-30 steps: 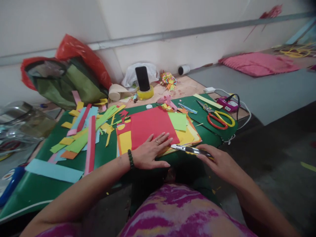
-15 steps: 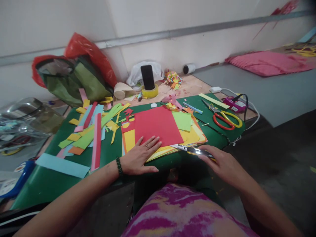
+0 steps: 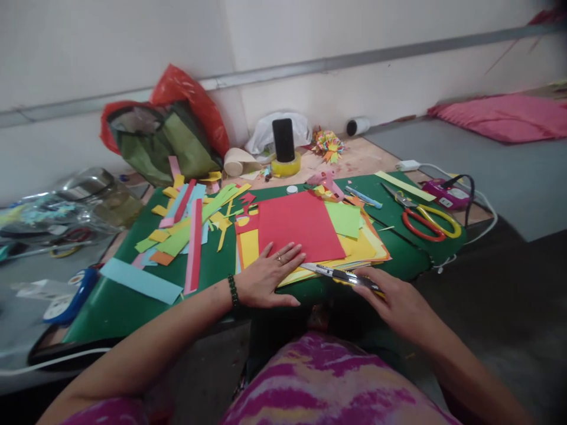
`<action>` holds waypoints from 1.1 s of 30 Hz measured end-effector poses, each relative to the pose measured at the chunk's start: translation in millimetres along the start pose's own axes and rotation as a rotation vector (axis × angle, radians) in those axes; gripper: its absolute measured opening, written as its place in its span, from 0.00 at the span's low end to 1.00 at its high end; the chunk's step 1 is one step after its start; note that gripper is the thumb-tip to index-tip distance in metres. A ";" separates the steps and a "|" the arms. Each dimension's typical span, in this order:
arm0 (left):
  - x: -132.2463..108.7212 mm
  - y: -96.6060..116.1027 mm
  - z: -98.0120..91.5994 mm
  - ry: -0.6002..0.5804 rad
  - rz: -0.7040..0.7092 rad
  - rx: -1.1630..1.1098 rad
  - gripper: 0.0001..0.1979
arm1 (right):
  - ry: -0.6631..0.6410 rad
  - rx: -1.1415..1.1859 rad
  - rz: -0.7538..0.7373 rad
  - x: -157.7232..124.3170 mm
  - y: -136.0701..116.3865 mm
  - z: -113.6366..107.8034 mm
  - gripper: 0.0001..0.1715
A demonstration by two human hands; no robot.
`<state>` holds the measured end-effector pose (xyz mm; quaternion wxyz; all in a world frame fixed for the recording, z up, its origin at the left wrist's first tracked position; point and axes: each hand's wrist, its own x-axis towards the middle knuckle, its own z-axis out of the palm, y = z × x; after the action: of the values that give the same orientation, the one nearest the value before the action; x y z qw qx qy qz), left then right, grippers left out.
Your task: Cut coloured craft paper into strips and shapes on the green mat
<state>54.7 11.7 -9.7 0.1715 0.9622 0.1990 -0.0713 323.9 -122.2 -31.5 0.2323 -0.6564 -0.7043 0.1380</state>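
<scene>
A red sheet of paper [image 3: 297, 224] lies on top of a stack of coloured paper [image 3: 365, 248] at the front of the green mat [image 3: 212, 310]. My left hand [image 3: 270, 277] rests flat on the red sheet's near left corner, fingers stretched out and the thumb over the mat's edge. In my right hand [image 3: 385, 295] is a utility knife [image 3: 348, 276], its blade pointing left along the near edge of the red sheet. Whether the blade touches the paper I cannot tell. A light green piece of paper [image 3: 343, 218] shows at the red sheet's right.
Cut paper strips [image 3: 192, 242] are scattered at left. Scissors [image 3: 427, 221], a light blue pen [image 3: 365, 198] and a pink glue gun [image 3: 326, 182] lie to the right and behind. A phone [image 3: 283, 140] stands against a tape roll [image 3: 287, 166]. A purple power socket [image 3: 445, 193] sits at right.
The whole view has shifted, so the table things appear farther right. My left hand stays on the red sheet, and the knife remains in my right hand near the sheet's front edge.
</scene>
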 end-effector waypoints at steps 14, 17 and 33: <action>-17.7 0.9 -9.7 0.018 -0.028 -0.019 0.47 | 0.058 -0.003 0.107 -6.8 10.8 -17.4 0.20; -25.4 -3.0 -5.9 0.012 -0.050 -0.003 0.46 | 0.063 0.005 0.118 -5.6 9.3 -15.9 0.20; -26.4 -2.7 6.4 0.028 -0.063 0.010 0.49 | -0.021 -0.046 0.017 7.5 -12.4 2.4 0.15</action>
<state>29.1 2.2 -11.0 0.1614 0.9573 0.2310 -0.0644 311.7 -115.7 -26.3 0.2087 -0.6661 -0.7040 0.1308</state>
